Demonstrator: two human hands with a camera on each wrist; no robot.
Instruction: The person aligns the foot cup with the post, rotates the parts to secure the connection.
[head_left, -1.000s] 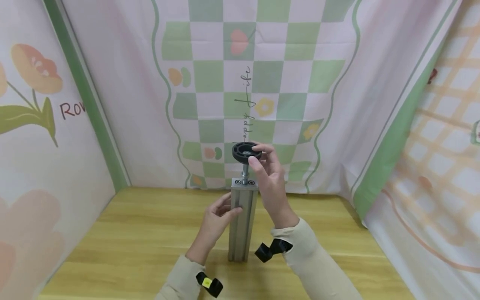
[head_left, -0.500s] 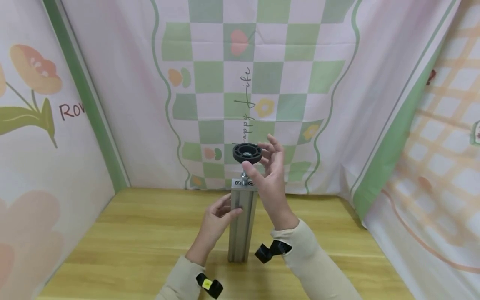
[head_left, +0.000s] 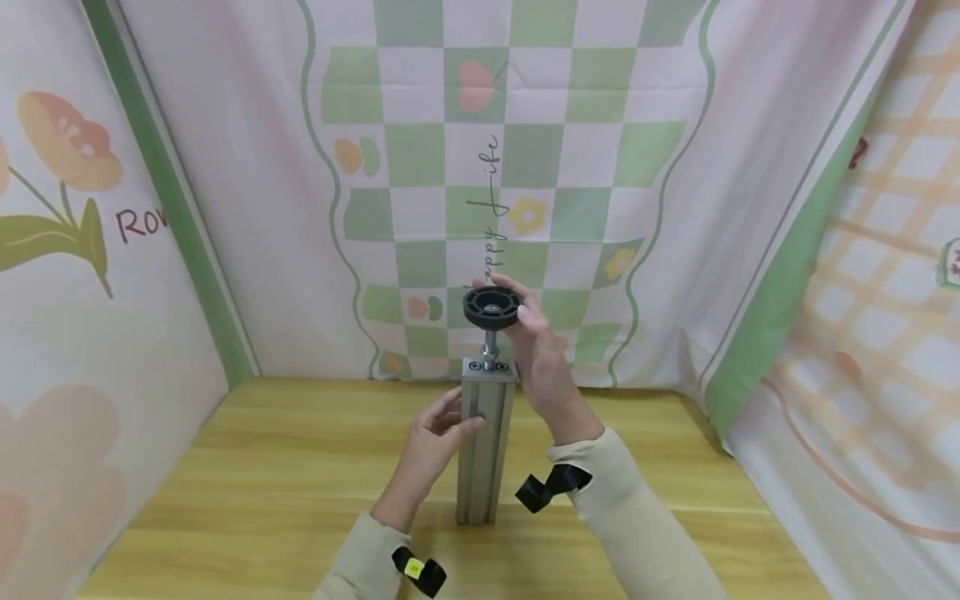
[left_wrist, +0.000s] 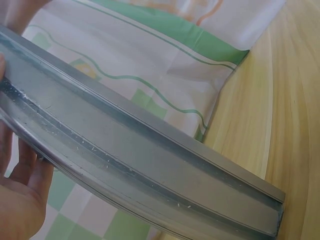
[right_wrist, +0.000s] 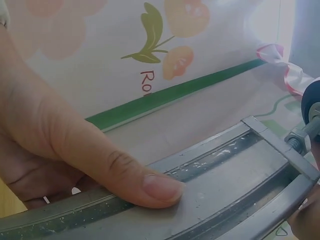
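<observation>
An aluminium profile [head_left: 483, 450] stands upright on the wooden table, grooves running down its sides. A metal end plate [head_left: 487, 372] with two screws caps its top. From the plate rises a threaded rod with a nut [right_wrist: 299, 140], carrying a black round levelling foot [head_left: 491, 310]. My left hand [head_left: 427, 454] grips the profile from the left, its thumb [right_wrist: 155, 189] on the front face and fingers behind. My right hand [head_left: 547, 367] holds the levelling foot at its right rim, thumb at the edge and fingers reaching round the back.
The wooden table [head_left: 300, 467] spreads round the profile on all sides. A chequered cloth [head_left: 420, 154] hangs behind it. Patterned cloths close off the left and right sides. Black camera mounts [head_left: 555, 487] sit on both wrists.
My right hand loosened from the levelling foot, its fingers spreading and thumb sliding under the rim, then went back to the rim's right side. My left hand and the profile stayed put.
</observation>
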